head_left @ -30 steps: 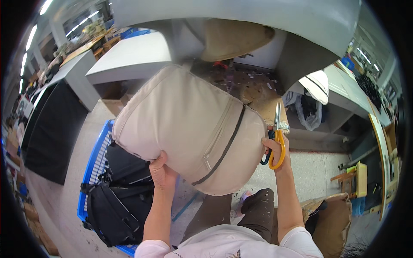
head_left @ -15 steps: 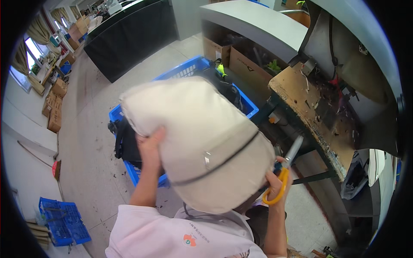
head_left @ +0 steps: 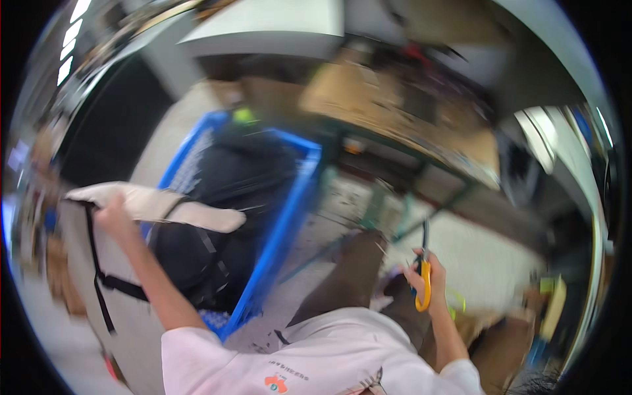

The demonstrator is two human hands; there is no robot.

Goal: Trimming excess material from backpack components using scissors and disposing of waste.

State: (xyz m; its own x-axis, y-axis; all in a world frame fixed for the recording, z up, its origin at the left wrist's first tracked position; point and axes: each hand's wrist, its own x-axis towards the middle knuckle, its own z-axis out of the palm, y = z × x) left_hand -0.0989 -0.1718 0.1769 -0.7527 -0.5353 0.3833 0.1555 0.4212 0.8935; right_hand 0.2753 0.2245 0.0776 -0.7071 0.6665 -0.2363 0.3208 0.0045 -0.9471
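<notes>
My left hand (head_left: pixel 116 218) is closed on the edge of a cream padded fabric panel (head_left: pixel 150 203), which is seen nearly edge-on. A black strap (head_left: pixel 96 263) dangles beside it. The panel reaches over the left side of a blue plastic crate (head_left: pixel 262 264) with black fabric items (head_left: pixel 243 172) piled inside. Away to the right, my right hand (head_left: pixel 434 280) grips scissors with orange handles (head_left: pixel 424 288), the blades pointing up and away from me. Motion smears much of the picture, so the panel's contact with the pile cannot be made out.
Beyond the crate stands a worn wooden workbench (head_left: pixel 342 89) on green legs, with scraps and a machine on top. A white-topped counter (head_left: pixel 270 20) is behind, and a dark-sided table (head_left: pixel 118 112) lies far left. Cardboard (head_left: pixel 500 342) sits low on the right.
My left hand has swung the panel leftward, turning it from broadside to nearly edge-on. My right hand no longer touches the panel and keeps the scissors. The view has shifted right.
</notes>
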